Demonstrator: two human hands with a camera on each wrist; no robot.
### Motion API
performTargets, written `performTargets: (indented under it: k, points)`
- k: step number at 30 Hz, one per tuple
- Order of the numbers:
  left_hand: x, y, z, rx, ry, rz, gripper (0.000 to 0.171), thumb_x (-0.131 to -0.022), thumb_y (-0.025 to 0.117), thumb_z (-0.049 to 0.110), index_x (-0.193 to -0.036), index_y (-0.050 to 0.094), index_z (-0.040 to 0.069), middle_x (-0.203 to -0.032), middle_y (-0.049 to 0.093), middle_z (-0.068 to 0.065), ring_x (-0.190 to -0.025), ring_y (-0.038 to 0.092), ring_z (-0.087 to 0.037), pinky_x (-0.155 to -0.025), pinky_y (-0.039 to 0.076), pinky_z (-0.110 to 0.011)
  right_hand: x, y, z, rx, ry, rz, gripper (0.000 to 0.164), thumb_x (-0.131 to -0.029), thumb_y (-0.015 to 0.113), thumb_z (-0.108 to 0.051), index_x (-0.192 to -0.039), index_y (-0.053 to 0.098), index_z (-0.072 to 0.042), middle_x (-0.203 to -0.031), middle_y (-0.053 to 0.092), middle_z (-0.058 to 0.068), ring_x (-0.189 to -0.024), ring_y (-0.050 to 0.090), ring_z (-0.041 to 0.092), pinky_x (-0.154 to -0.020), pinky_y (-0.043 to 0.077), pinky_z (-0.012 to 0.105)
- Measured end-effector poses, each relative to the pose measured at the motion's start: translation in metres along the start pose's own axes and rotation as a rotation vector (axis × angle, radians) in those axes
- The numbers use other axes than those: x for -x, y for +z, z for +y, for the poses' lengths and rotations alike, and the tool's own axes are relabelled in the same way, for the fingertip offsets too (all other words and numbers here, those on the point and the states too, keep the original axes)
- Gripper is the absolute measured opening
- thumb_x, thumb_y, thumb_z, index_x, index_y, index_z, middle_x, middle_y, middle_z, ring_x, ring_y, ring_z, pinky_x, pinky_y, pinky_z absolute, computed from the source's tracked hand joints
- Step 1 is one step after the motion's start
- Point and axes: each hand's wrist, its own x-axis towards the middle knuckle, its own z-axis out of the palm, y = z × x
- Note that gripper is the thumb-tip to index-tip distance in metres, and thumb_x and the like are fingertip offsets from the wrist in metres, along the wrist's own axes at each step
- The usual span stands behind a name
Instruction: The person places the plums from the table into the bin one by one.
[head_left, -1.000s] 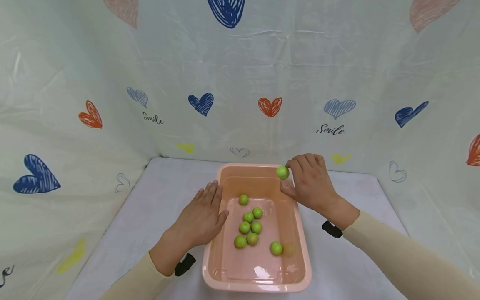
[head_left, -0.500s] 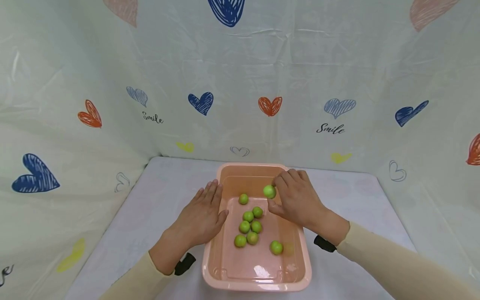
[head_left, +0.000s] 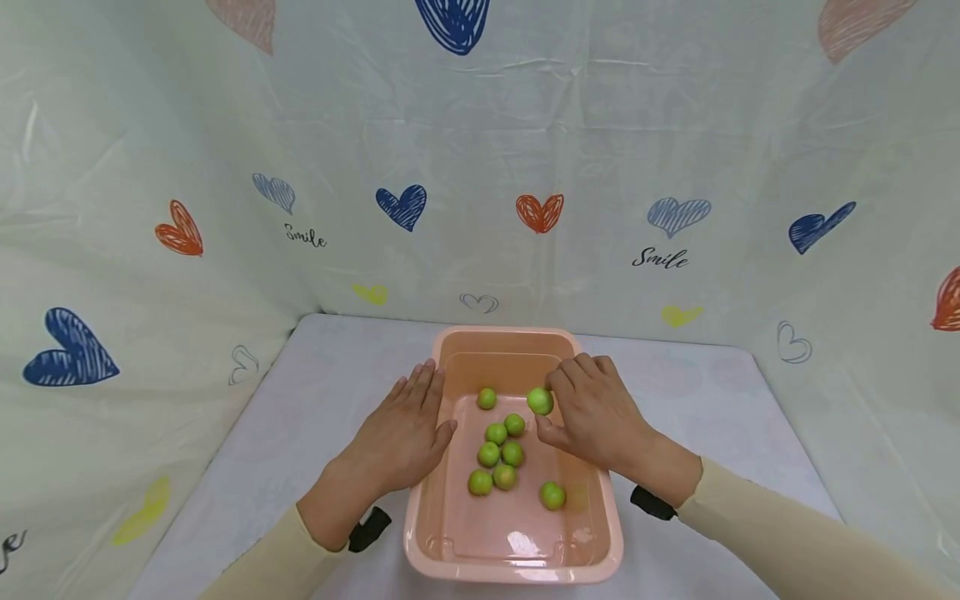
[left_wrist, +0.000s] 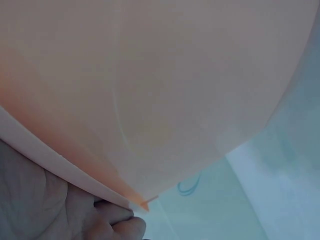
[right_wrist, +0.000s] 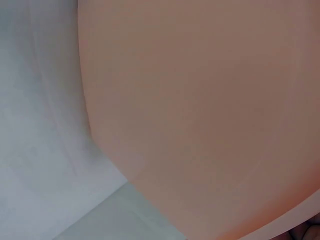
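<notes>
In the head view, the right hand (head_left: pixel 596 412) pinches a round green fruit (head_left: pixel 540 401) between thumb and fingers, above the right side of a pink plastic basin (head_left: pixel 517 573). The left hand (head_left: pixel 397 429) rests on the basin's left rim with its fingers straight. On the basin floor lie several more small green fruits (head_left: pixel 512 453), most in a loose cluster, one apart at the lower right. The left wrist view shows the basin's outer wall (left_wrist: pixel 175 90) with the left hand's fingers (left_wrist: pixel 115 220) under the rim. Basin wall (right_wrist: pixel 190 110) fills most of the right wrist view.
The basin stands on a table with a pale cloth (head_left: pixel 697 400). Behind and at both sides hangs a whitish sheet (head_left: pixel 600 133) printed with hearts and the word "Smile". A black strap (head_left: pixel 370 529) is on the left wrist, another (head_left: pixel 652 502) on the right.
The right hand has come down and left from the basin's far right corner, still pinching the green fruit, which now hangs lower over the basin. The left hand has not moved.
</notes>
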Motion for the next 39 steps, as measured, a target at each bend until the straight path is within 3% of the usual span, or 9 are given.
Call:
performTargets:
  k: [14,26,31,34,39]
  points:
    - [0.000,0.000,0.000,0.002,0.004,0.007,0.073,-0.111,0.049,0.036,-0.161,0.026,-0.012,-0.169,0.025,-0.032,-0.159,0.026,-0.044,-0.128,0.027,-0.057,0.003,0.000,0.001,0.008,0.010,-0.021,0.033,-0.081,0.072,-0.039,-0.089,0.056,-0.010,-0.079,0.048,0.001,-0.078,0.048,0.024,-0.075,0.041,0.042]
    - [0.000,0.000,0.000,0.008,-0.004,0.004,0.073,-0.111,0.049,0.036,-0.161,0.026,-0.012,-0.170,0.025,-0.031,-0.159,0.026,-0.044,-0.128,0.026,-0.056,0.004,0.000,0.001,-0.004,0.029,-0.034,0.038,-0.087,0.067,-0.043,-0.095,0.060,-0.007,-0.085,0.054,0.004,-0.082,0.051,0.027,-0.078,0.042,0.044]
    - [0.001,0.000,0.000,0.011,-0.010,0.003,0.073,-0.111,0.049,0.036,-0.162,0.026,-0.011,-0.170,0.025,-0.031,-0.159,0.026,-0.043,-0.129,0.026,-0.056,0.008,0.000,0.001,-0.025,0.052,0.029,0.036,-0.093,0.058,-0.036,-0.103,0.065,-0.002,-0.097,0.064,0.011,-0.091,0.059,0.032,-0.079,0.045,0.048]
    - [0.001,0.001,0.000,0.017,-0.013,0.003,0.074,-0.111,0.049,0.036,-0.162,0.026,-0.011,-0.170,0.024,-0.030,-0.159,0.025,-0.043,-0.129,0.026,-0.056,0.013,-0.001,0.001,-0.043,0.084,0.049,0.041,-0.093,0.058,-0.033,-0.114,0.066,0.003,-0.111,0.068,0.019,-0.103,0.063,0.039,-0.088,0.049,0.055]
    - [0.001,0.001,0.000,0.025,-0.020,0.004,0.074,-0.111,0.049,0.037,-0.162,0.025,-0.010,-0.171,0.024,-0.030,-0.160,0.024,-0.042,-0.129,0.025,-0.056,0.021,-0.008,-0.002,-0.067,0.195,-0.066,0.063,-0.097,0.065,-0.035,-0.141,0.057,0.010,-0.142,0.060,0.030,-0.134,0.055,0.048,-0.109,0.042,0.069]
